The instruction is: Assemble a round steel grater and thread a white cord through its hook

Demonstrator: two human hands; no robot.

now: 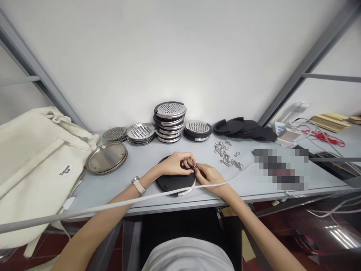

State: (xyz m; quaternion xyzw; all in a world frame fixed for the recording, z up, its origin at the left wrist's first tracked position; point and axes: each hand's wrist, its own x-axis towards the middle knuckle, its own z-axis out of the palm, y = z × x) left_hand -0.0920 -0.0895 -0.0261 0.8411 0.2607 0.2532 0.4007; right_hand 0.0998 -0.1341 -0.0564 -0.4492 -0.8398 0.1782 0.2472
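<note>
A round black holder (pixel 172 182) lies flat near the table's front edge, a silver metal rim showing at its lower right. My left hand (pixel 180 164) rests over its top, fingers curled and pinched at the right-hand edge. There, my right hand (pixel 211 178) meets it with thumb and fingers pinched together. Between the fingertips a small metal clip (pixel 194 167) shows in part; the fingers hide most of it. Right of my hands, a loose pile of similar metal clips (pixel 223 153) lies on the table.
Along the wall stand stacked grater discs (pixel 170 110), more grater plates (pixel 141 131) and black holders (pixel 239 127). Plain metal discs (pixel 105 157) lie at left beside a cream bag (pixel 36 165). A white cable (pixel 118 204) crosses before my forearms. Grey frame posts flank the table.
</note>
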